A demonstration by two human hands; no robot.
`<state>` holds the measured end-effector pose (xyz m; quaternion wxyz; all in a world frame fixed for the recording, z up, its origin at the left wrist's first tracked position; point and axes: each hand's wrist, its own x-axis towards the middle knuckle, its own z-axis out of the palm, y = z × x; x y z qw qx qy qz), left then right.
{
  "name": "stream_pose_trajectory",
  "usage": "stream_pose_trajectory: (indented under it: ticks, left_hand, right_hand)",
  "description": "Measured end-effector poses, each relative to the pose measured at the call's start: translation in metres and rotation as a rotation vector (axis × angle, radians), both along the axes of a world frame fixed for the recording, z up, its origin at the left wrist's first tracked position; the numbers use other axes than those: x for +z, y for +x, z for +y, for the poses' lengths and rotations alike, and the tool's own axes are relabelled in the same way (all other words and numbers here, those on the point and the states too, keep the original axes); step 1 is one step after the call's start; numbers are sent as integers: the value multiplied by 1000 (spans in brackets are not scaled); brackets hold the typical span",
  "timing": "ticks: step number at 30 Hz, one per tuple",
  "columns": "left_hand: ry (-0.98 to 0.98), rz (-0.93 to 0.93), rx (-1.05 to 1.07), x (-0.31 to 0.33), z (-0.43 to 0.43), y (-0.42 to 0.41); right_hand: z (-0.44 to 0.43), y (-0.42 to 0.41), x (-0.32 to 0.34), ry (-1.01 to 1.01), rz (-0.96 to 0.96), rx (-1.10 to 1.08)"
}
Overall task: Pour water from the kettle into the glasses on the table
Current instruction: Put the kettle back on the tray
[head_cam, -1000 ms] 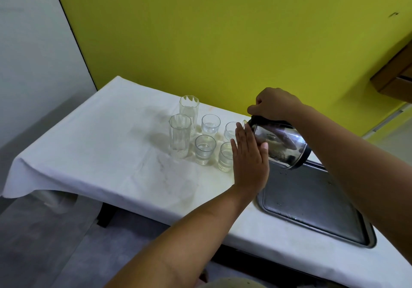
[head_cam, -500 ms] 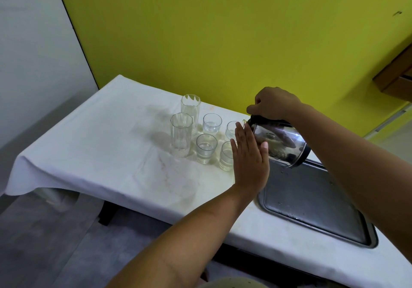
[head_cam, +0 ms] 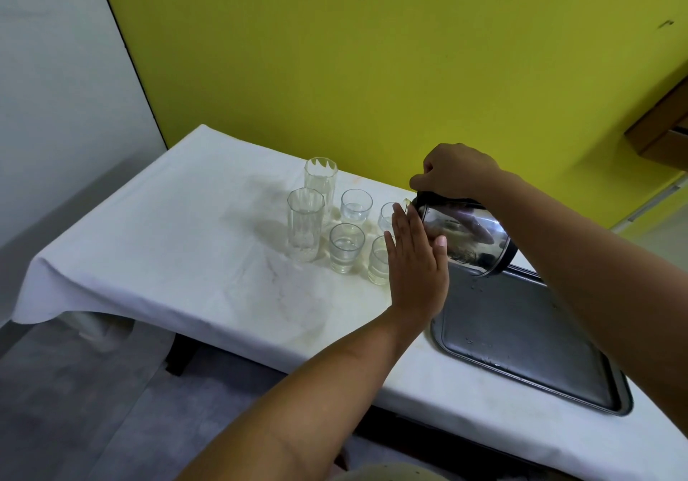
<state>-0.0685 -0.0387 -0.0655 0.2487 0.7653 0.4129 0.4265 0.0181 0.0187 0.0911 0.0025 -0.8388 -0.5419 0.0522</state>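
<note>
A shiny steel kettle (head_cam: 470,238) is tilted to the left over the white table, its spout above a small glass (head_cam: 386,216) at the back right of the group. My right hand (head_cam: 452,171) grips the kettle's top handle. My left hand (head_cam: 417,264) lies flat, fingers straight, against the kettle's left side and hides part of another small glass (head_cam: 378,261). Two tall glasses (head_cam: 306,224) (head_cam: 320,179) stand on the left, with two small glasses (head_cam: 346,248) (head_cam: 356,206) beside them holding some water.
A grey metal tray (head_cam: 528,346) lies on the table (head_cam: 167,257) to the right, under the kettle's base, with water drops on it. The white cloth shows pale stains around the glasses. A yellow wall runs behind; the table's front edge is near me.
Almost nothing has moved: the kettle stays tilted over the back right glass with both hands in the same places.
</note>
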Motion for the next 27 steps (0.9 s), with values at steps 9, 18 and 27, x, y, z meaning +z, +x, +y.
stream_pose_trajectory:
  ticks: [9,18,27]
  left_hand:
    - [21,51,-86,-2,1,-7]
    - [124,166,-337,2,4,-17]
    - [295,239,-497,1,8,-13]
  right_hand:
    - [-15,8,-7,84,90,-70]
    - [-75,29,-33,358,374,-347]
    - [-119,26,-63,683,598,-617]
